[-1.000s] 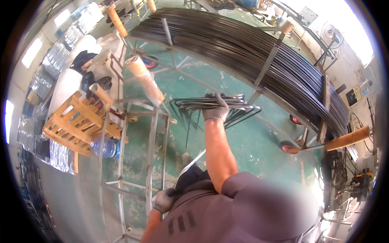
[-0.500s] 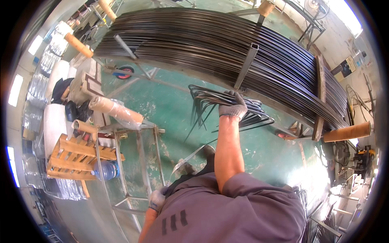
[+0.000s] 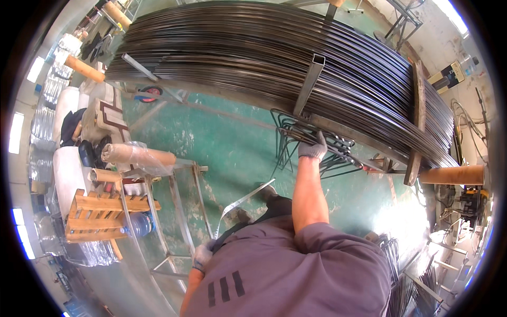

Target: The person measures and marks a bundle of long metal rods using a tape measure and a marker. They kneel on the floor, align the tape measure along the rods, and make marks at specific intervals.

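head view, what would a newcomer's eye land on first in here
The long stack of dark rods sweeping across the top of the view stands out most. Just below it, right of centre, the gloved right hand grips a bundle of bent dark rods. At the left, a blue-tinted water jug sits beside a slatted wooden pallet.

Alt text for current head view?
A gloved right hand holds a bundle of bent dark metal rods near a rack piled with long dark bars. The gloved left hand is at the waist, near a pale curling strip.
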Available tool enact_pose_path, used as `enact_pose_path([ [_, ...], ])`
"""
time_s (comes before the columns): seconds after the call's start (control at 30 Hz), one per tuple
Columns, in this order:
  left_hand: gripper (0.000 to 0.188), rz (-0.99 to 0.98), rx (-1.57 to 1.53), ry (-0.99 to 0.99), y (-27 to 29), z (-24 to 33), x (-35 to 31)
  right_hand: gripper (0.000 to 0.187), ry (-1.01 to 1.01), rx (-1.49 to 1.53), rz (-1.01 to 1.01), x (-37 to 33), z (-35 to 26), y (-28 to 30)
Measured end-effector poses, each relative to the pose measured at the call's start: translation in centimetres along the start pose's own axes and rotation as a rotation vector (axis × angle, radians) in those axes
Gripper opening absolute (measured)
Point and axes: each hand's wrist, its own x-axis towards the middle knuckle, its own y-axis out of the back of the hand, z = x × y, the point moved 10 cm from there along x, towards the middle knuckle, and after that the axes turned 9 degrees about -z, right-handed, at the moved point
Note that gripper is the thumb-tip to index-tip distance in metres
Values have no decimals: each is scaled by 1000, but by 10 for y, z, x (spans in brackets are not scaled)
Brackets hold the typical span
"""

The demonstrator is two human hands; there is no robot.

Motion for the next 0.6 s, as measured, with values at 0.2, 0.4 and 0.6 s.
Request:
enact_pose_path([
  [0.2, 48, -19, 65, 50, -2, 28, -4, 28, -13, -192, 36, 39, -35, 4],
  [0.4, 47, -25, 9, 41, -13, 34, -15, 29, -147, -612, 12, 36, -44, 25],
  [0.6, 40, -114, -251, 454, -41, 13, -59, 34, -440, -918, -182, 61, -67, 58],
])
